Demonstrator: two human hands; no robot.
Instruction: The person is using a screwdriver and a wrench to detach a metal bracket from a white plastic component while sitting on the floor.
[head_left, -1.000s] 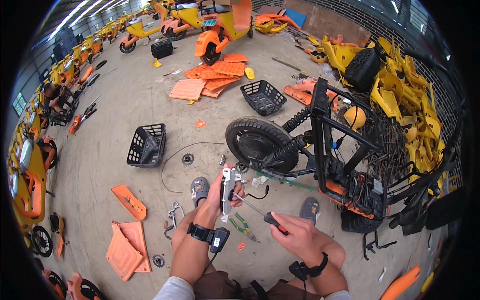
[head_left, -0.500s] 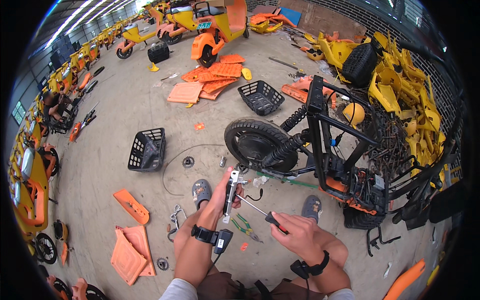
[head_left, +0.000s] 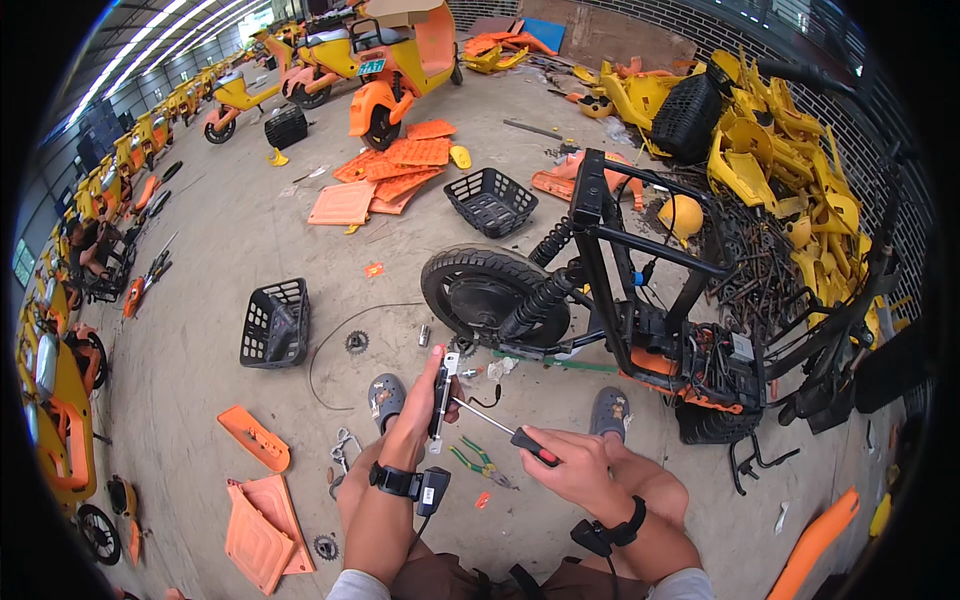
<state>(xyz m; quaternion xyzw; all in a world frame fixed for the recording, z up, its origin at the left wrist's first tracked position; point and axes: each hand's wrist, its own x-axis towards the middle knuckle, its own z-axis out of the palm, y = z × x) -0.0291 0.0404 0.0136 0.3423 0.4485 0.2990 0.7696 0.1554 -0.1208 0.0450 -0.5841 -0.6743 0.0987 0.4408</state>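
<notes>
My left hand [head_left: 412,408] is closed around a narrow part with a silver metal plate and a black body [head_left: 448,395], held upright between my knees. A screwdriver [head_left: 522,440] with a black and red handle is gripped in my right hand [head_left: 575,468]. Its shaft slants up and left, and the tip meets the side of the part by my left fingers; the exact contact is hidden. Below the part, pliers [head_left: 484,463] with green and yellow handles lie on the floor. Ahead lies a stripped black scooter frame [head_left: 650,242] with its wheel [head_left: 490,300].
Black baskets [head_left: 275,335] [head_left: 490,202] stand on the floor. Orange panels [head_left: 262,535] lie at left, with more stacked farther off. Yellow body parts [head_left: 755,160] are heaped at far right beside rusty metal pieces. Scooters [head_left: 60,400] line the left, where a person [head_left: 92,250] sits.
The view has turned a little, so most of the scene sits farther left. Both hands keep their holds, and the metal part now shows more edge-on, with the screwdriver still against it.
</notes>
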